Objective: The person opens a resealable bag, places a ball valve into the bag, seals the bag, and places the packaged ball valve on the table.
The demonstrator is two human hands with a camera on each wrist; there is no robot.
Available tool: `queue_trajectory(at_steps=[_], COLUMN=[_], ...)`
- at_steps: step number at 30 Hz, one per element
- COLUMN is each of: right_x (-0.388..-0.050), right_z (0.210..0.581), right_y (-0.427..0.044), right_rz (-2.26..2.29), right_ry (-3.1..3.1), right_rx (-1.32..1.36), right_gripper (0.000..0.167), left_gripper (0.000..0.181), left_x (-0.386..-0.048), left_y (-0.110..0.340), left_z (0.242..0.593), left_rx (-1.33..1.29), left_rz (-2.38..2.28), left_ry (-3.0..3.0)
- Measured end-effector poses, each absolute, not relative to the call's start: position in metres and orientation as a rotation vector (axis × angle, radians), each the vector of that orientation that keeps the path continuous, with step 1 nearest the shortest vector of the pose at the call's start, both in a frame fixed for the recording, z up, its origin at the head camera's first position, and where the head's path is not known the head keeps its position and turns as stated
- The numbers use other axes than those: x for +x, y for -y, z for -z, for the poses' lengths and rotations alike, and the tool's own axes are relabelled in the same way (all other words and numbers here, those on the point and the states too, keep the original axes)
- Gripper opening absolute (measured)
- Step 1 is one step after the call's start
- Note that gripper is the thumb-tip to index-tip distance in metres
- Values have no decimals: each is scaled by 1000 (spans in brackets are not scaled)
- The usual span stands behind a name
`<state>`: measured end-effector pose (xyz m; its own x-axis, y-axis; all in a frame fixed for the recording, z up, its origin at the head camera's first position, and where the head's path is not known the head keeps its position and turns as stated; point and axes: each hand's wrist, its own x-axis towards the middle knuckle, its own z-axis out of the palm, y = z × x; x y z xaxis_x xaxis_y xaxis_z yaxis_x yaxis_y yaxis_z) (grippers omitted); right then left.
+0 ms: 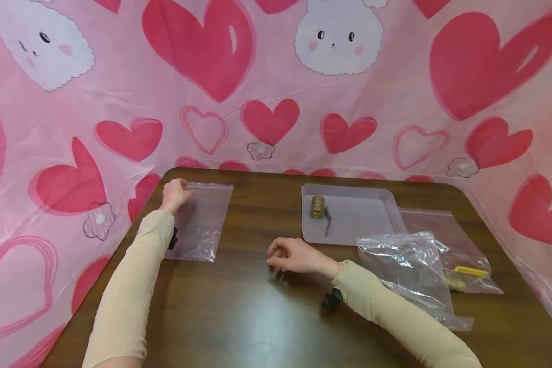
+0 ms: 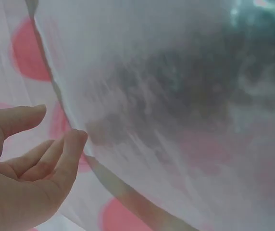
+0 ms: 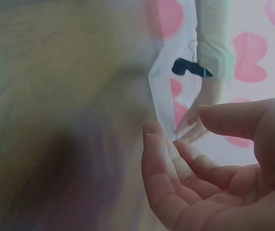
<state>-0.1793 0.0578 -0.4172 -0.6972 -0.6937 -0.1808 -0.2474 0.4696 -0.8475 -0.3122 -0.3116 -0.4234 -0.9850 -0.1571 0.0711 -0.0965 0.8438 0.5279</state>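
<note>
Head view shows the bag (image 1: 203, 220) flat on the table's (image 1: 239, 317) left, long axis running near to far, left hand (image 1: 176, 194) at its far-left corner, thumb parted from fingers. Right hand (image 1: 300, 254), loosely curled and empty, hovers well right of it.

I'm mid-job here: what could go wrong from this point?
The left hand has its thumb apart from its fingers, so the flat bag could slip if lifted like this.

In the head view, the right sleeve overlaps the upper bag, so it might drag that bag, and perhaps the lower bag partly under it.
</note>
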Motion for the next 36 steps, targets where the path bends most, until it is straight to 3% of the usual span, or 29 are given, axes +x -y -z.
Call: queue_trajectory(at_steps=[6, 12, 19, 22, 29, 36], right_x=[-186, -194, -200, -202, -203, -205], right_z=[429, 436, 441, 442, 443, 442], right_y=[-27, 3, 35, 46, 65, 73], right_rz=[1208, 1313, 1416, 1458, 1563, 1585], right_ry=[-2145, -2058, -1965, -1926, -1840, -1797], right_rx=[-695, -545, -433, -404, -290, -296], right_gripper=[31, 35, 42, 44, 46, 32], left_gripper=[22, 30, 14, 16, 40, 30], left_x=[-320, -330, -336, -335, -334, -338], left_y=[324, 331, 330, 328, 328, 329], left_z=[428, 431, 431, 432, 434, 440], left_rx=[269, 325, 442, 515, 599, 644], left_rz=[802, 803, 886, 933, 1015, 1058], left_ry=[2864, 2872, 2883, 2864, 2850, 2808])
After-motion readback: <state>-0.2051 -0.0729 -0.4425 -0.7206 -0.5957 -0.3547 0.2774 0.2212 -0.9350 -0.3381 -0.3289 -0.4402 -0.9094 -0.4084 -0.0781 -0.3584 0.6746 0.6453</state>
